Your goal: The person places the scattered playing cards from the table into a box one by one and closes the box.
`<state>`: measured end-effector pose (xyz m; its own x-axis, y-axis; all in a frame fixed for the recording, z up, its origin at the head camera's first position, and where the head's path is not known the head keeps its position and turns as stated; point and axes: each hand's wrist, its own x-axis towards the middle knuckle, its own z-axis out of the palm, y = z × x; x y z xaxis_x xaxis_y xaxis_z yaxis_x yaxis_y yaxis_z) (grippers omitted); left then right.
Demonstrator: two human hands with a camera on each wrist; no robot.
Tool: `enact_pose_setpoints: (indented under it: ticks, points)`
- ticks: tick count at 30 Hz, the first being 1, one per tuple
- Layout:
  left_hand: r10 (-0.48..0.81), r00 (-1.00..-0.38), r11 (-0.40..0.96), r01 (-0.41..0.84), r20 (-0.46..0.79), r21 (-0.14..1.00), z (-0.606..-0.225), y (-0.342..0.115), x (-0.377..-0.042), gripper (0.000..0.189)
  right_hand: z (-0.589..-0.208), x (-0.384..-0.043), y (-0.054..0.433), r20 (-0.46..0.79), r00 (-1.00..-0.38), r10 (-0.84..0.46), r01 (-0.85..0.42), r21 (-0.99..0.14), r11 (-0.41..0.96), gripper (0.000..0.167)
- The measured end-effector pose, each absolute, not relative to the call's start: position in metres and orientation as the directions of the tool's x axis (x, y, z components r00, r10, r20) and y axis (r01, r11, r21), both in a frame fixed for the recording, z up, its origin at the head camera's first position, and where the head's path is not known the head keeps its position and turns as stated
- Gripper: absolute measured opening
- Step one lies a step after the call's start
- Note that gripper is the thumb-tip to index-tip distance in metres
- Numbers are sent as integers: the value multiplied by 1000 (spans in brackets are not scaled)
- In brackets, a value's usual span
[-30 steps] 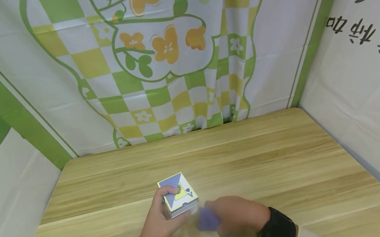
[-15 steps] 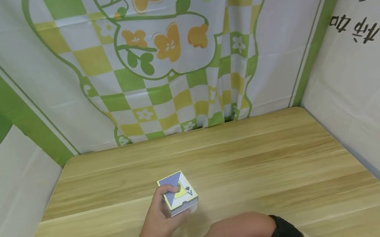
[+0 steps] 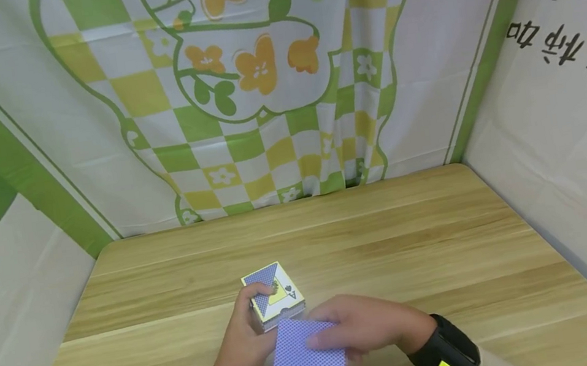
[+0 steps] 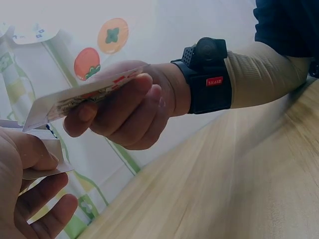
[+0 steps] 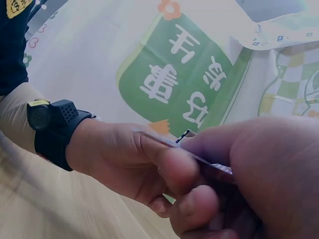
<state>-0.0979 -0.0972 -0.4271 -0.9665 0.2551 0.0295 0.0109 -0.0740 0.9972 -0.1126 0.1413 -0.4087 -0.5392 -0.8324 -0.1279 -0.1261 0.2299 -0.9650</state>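
Note:
In the head view my left hand (image 3: 239, 344) grips a playing card box (image 3: 288, 292), blue-patterned and white with an ace of spades printed on top. Its thumb side faces me and a finger lies over the box top. My right hand (image 3: 368, 324) pinches playing cards (image 3: 307, 354), blue-checked back upward, right at the near end of the box. The left wrist view shows the printed underside of the held cards (image 4: 94, 92) between the right thumb and fingers. How many cards are pinched I cannot tell. From the right wrist, the fingers hide most of the box.
Both hands are above a wood-grain table (image 3: 388, 226). A green-and-yellow checked curtain (image 3: 278, 148) hangs behind its far edge. White printed cloth walls (image 3: 559, 173) stand at the left and right sides.
My right hand first drew toward me with the blue-backed cards, down to the bottom of the head view. It has since come back up beside the box. The left hand has stayed nearly still.

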Motion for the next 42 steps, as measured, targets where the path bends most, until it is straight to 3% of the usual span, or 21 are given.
enact_pose_setpoints:
  ticks: [15,22,31,42]
  points:
    - [246,-965,-72,78,94,994,-426,-100,-98,64,-400,-111,143,-136,-594,-793,-10,-984,176,26]
    - [231,-970,-73,55,70,996,-425,-100,-99,68,-401,-109,140,-155,-640,-753,113,-988,108,31]
    - [176,-983,-68,42,53,997,-425,-101,-98,70,-397,-104,135,-140,-608,-781,240,-971,-13,33]
    - [128,-990,-18,52,54,998,-426,-103,-99,68,-394,-100,131,-187,-677,-712,298,-954,-32,34]
